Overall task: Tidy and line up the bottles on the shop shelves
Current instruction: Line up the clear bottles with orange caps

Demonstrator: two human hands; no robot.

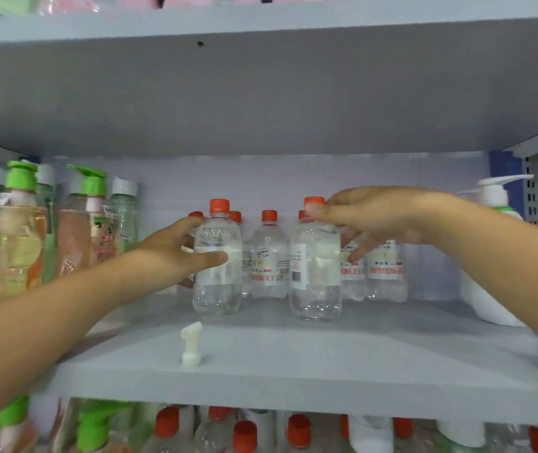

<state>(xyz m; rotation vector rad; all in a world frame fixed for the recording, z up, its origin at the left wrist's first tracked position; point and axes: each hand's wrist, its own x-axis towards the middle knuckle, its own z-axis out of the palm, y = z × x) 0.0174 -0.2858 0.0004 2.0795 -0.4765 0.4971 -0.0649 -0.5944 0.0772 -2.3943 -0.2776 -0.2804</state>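
Grey shelf board (293,364) ran the full width, front edge near the camera; pale back wall (293,181) behind it; underside of the next shelf up (261,93) filled the top of view, grey, one small dark hole in it; blue perforated upright (506,178) at the right rear.

Clear bottles with orange caps (269,256) stood clustered mid-shelf, upright, roughly two rows deep, rows uneven; two sat forward of the rest.

Left hand (176,253) gripped the front-left bottle (217,256) around its body, thumb across the label, fingers wrapped behind; bottle upright on the board.

Right hand (369,217) pinched the cap of the front-right bottle (315,266) with thumb and forefinger; other fingers hung loosely curled in front of the bottles behind.

Small white pump nozzle (191,343) stood loose on the board near the front edge, apart from the bottles.

Left end: green-capped soap bottles (22,230), packed tight, blurred. Right end: white pump dispenser (496,250) just beside the right forearm.

Shelf below (293,433): more orange caps, green pumps, white bottles; too blurred for detail.
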